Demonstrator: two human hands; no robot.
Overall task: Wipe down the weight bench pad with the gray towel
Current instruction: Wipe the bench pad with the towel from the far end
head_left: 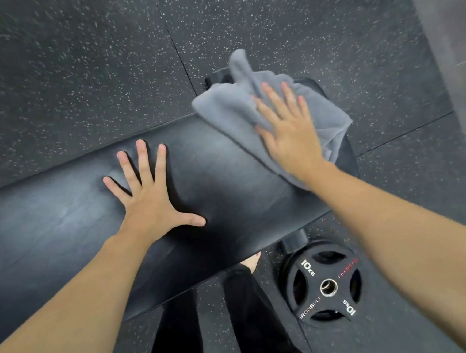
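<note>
Here, head view, looking straight down over both bare forearms.

Left hand: the left hand (147,199) lies palm-down on the bench pad (226,182), fingers (143,161) spread wide and apart, thumb thrown out toward the right hand; it grips nothing, only presses flat on the black surface.

Right hand: the right hand (289,133) lies flat on the gray towel (237,106), fingers straight and slightly fanned, not curled around the cloth; the palm pins the towel down against the pad.

Gray towel: bunched and rumpled under and ahead of the right hand, at the pad's end farthest from the left hand; one fold sticks up past the fingertips, another edge trails out beneath the right wrist, and a corner hangs over the pad's far edge.

Bench pad: a long black cushion running under both hands, with dull pale smears showing around and outward of the left hand; the stretch between the two hands looks darker.

Weight plate: a black weight plate (323,287) marked 10 KG lies flat on the floor below the right forearm, just beside the pad's near edge.

Floor: dark speckled rubber floor (78,63) beyond both hands, seams visible.

Legs: black trousers (254,319) between the forearms, a bare foot (253,259) peeping out at the pad's near edge.
</note>
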